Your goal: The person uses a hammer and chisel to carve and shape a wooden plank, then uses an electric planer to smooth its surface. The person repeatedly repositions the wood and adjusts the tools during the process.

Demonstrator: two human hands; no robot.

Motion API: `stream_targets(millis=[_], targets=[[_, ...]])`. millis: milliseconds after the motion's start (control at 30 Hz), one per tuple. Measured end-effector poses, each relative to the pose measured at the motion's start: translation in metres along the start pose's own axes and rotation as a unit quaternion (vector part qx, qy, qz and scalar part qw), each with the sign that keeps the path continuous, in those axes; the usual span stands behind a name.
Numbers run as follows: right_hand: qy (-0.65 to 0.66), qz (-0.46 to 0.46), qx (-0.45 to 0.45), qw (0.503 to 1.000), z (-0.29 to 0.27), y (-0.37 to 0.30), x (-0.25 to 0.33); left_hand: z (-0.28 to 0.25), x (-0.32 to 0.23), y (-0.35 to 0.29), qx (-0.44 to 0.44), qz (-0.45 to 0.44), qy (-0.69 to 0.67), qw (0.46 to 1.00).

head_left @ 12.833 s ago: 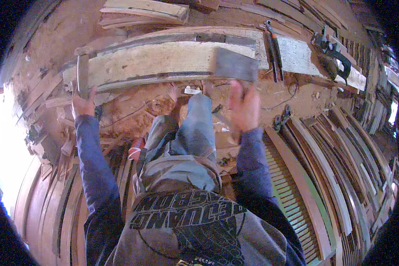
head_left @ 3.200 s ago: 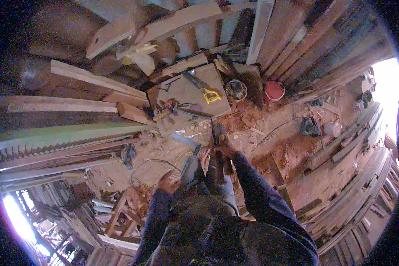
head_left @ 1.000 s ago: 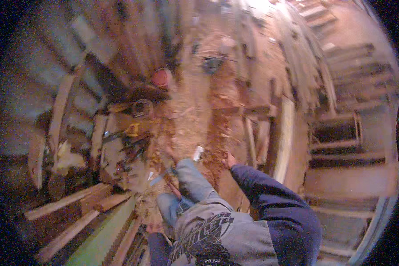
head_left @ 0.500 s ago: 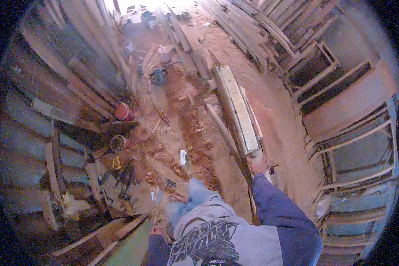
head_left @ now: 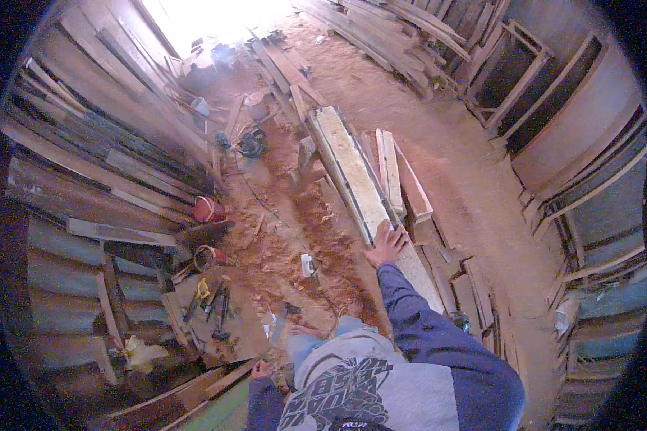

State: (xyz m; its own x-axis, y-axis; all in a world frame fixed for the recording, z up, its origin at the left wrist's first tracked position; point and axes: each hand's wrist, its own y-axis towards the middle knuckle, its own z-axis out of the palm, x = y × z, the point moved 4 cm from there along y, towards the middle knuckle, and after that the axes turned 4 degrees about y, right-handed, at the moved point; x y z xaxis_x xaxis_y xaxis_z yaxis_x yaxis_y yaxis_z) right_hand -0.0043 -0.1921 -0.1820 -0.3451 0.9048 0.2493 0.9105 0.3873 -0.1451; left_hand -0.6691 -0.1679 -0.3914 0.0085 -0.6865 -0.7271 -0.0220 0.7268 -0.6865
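Observation:
A long pale wooden beam (head_left: 359,179) with dark edges runs away from me, resting on a workbench. My right hand (head_left: 386,243) lies across its near part with the fingers spread, touching the wood and not wrapped round it. Low beside my body is my left hand (head_left: 261,368), partly hidden by its sleeve and close to a board edge at the lower left. Its fingers are too small and blurred to read. Right of the beam, a pale wooden strip (head_left: 389,172) and a pinkish board (head_left: 415,190) lie alongside.
Shavings cover the reddish floor, where a white object (head_left: 308,266) with a dark cord lies. At left are a red bucket (head_left: 208,209) and tools, including a yellow-handled one (head_left: 203,289). Planks (head_left: 381,50) are stacked at far right, and wooden frames (head_left: 514,65) lean on the wall.
My right hand has moved from the beam's near end onto its top, farther left and up. The view has shifted, and more of the beam and the boards beside it shows.

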Motion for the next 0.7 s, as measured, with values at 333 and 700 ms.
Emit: stream_targets(millis=[333, 700], targets=[[0.081, -0.049, 0.110, 0.989, -0.018, 0.005, -0.007, 0.173, -0.035, 0.003, 0.097, -0.044, 0.025, 0.994], [0.521, -0.093, 0.251, 0.810, -0.069, -0.061, -0.017, 0.451, -0.139, -0.049, 0.287, -0.060, 0.131, 0.947]])
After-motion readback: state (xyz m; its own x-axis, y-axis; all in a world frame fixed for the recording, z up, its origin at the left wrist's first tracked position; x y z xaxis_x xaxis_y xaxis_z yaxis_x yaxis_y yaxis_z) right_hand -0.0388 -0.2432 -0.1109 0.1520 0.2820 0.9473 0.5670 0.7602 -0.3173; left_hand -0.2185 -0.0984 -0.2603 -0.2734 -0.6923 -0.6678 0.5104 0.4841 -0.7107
